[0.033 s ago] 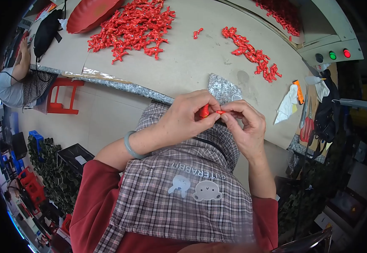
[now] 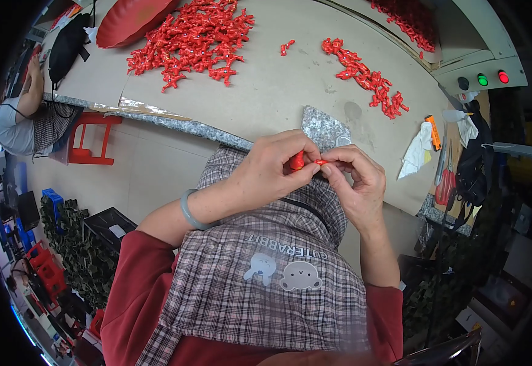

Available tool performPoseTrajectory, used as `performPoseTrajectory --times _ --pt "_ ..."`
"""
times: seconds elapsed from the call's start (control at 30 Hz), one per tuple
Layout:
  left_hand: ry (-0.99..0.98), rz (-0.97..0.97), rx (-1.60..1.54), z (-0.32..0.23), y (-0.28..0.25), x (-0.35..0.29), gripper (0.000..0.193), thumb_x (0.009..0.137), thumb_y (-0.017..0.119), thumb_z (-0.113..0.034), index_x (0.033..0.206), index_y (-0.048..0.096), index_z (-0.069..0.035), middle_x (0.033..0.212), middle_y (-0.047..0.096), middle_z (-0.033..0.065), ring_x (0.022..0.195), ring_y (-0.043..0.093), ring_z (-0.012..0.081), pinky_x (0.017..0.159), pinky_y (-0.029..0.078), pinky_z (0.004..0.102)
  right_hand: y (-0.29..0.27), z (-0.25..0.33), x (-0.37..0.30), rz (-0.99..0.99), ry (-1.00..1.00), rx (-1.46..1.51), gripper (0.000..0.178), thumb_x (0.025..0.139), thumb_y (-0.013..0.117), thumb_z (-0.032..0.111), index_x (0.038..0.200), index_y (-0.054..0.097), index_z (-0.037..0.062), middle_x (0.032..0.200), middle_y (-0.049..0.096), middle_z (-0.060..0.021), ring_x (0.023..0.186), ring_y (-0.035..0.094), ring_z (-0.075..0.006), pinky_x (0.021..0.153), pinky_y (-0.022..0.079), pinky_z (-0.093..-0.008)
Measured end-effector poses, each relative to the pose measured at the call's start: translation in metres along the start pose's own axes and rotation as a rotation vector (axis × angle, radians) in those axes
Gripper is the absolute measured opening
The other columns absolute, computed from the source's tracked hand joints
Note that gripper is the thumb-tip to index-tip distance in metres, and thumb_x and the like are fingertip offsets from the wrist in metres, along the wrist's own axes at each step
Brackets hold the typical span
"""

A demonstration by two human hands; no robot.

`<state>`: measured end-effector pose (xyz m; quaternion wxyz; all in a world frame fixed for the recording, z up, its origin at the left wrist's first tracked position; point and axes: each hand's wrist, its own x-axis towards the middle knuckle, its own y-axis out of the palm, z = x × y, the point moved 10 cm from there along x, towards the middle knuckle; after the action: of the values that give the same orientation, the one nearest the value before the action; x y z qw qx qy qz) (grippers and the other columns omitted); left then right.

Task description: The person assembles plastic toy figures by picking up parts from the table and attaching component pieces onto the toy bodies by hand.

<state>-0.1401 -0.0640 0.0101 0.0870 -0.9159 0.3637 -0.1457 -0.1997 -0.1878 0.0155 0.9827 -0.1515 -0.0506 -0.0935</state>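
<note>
Above my lap, near the table's front edge, my left hand pinches a small glossy red figure piece between thumb and fingers. My right hand meets it from the other side, thumb and forefinger closed on the red tip at the fingertips. Most of the piece is hidden by my fingers. On the table beyond lie a big heap of small red figures to the left and a bent line of similar red figures to the right. One loose red piece lies between them.
At the back left is a red bowl. A grey speckled slab piece lies just beyond my hands. On the right are a white cloth, an orange tube and red-handled pliers. Another person sits far left beside a red stool.
</note>
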Motion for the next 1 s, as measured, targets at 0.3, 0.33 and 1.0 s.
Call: performPoseTrajectory --times 0.3,0.33,1.0 --pt "-0.353 0.164 -0.586 0.025 0.022 -0.009 0.034 0.091 0.064 -0.002 0.124 0.057 -0.001 0.109 0.062 0.0061 0.09 0.061 0.012 0.078 0.05 0.0256 -0.041 -0.02 -0.009 -0.207 0.141 0.014 0.014 0.086 0.067 -0.006 0.099 0.07 -0.0031 0.092 0.067 -0.0078 0.082 0.065 -0.0116 0.071 0.053 -0.0241" --pt "-0.368 0.2 -0.594 0.025 0.021 -0.01 0.034 0.094 0.061 -0.004 0.127 0.055 -0.001 0.11 0.061 0.0071 0.091 0.061 0.0123 0.079 0.051 0.0258 -0.042 -0.021 -0.009 -0.175 0.122 -0.012 0.015 0.091 0.062 -0.006 0.105 0.067 -0.0052 0.099 0.064 -0.0069 0.08 0.061 -0.0096 0.07 0.049 -0.0208" --pt "-0.44 0.207 -0.611 0.037 0.022 -0.013 0.031 0.096 0.063 -0.01 0.126 0.061 -0.002 0.106 0.068 0.0089 0.087 0.064 0.011 0.081 0.053 0.0247 -0.038 0.0 0.005 -0.126 -0.125 -0.537 0.014 0.085 0.066 -0.007 0.096 0.068 0.0004 0.091 0.061 -0.0098 0.076 0.063 -0.0208 0.064 0.05 -0.0306"
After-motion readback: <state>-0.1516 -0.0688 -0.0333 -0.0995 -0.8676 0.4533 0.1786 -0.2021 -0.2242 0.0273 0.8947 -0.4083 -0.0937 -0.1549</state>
